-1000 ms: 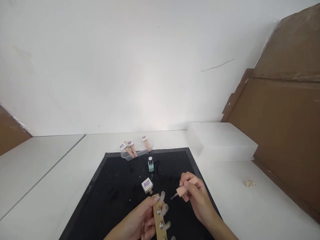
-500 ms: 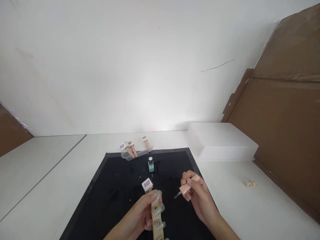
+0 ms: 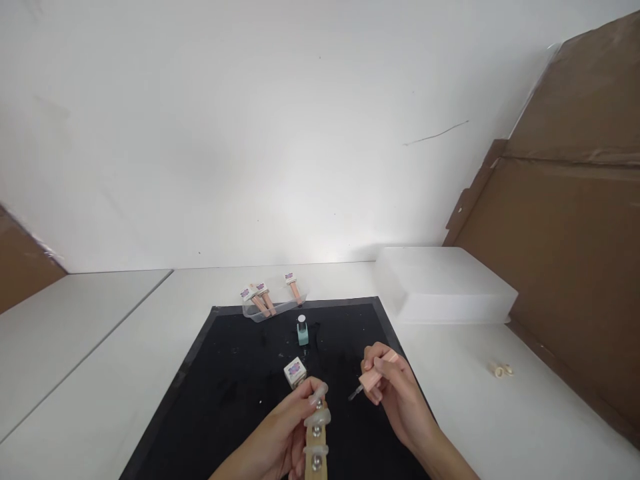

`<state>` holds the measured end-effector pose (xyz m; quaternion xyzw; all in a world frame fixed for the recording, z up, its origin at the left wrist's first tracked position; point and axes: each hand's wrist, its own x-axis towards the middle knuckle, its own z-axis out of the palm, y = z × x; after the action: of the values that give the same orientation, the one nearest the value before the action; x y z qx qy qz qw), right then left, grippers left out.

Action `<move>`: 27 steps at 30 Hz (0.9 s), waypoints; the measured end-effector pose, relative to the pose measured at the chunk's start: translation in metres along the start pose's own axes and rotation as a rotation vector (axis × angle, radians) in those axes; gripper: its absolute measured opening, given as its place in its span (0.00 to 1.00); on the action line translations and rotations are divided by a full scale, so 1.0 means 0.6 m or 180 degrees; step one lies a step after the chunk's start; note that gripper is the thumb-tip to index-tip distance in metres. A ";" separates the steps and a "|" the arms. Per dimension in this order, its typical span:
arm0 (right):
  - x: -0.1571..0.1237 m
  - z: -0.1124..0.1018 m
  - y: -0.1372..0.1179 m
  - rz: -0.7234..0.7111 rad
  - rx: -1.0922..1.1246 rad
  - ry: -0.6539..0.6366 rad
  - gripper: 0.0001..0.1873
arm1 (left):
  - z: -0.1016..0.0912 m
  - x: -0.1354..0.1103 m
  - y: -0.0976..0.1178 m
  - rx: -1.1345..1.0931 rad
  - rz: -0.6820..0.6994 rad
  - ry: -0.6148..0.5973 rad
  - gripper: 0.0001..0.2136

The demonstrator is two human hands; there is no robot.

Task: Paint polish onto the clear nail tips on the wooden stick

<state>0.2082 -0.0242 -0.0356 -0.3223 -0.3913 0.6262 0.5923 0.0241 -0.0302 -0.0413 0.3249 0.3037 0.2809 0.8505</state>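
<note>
My left hand [image 3: 285, 427] is closed round a wooden strip [image 3: 316, 470] at the bottom centre. Clear false nails [image 3: 319, 418] and shiny metal balls sit along the strip, and my thumb is by the topmost nail. To the right, my right hand [image 3: 395, 393] grips a pink nail polish cap [image 3: 376, 375] whose brush [image 3: 355, 393] points down and left, apart from the strip. Just beyond my left fingers stands a small white-topped bottle [image 3: 295, 371] with a purple print, partly hidden. A teal nail polish bottle [image 3: 303, 332] with a dark and white cap stands farther back.
Under the work lies a black mat [image 3: 215, 373] on a white table [image 3: 100, 373]. A clear tray [image 3: 277, 308] with several pink-handled, white-ended items is at its back edge. At right stand a white plastic box [image 3: 445, 287] and two small cream pieces [image 3: 499, 371], beside brown cardboard [image 3: 565, 227].
My left hand has turned the wooden strip so its metal balls now face me and the nails lie across it. My right hand with the brush has barely moved.
</note>
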 end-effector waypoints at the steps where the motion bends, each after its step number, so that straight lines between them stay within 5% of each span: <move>1: 0.000 0.000 0.000 0.0003 -0.0009 0.0008 0.11 | -0.001 0.000 -0.001 -0.0006 0.0008 0.0063 0.11; 18: -0.002 0.000 0.000 0.0006 -0.0068 -0.0008 0.12 | -0.005 0.000 -0.006 0.0394 0.0053 0.0203 0.11; 27: 0.000 0.000 0.001 -0.0242 -0.0877 -0.0309 0.15 | 0.011 0.000 0.006 0.0909 -0.0107 0.0315 0.11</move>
<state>0.2079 -0.0241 -0.0361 -0.3549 -0.5136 0.5585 0.5462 0.0275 -0.0306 -0.0350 0.4232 0.3874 0.2362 0.7843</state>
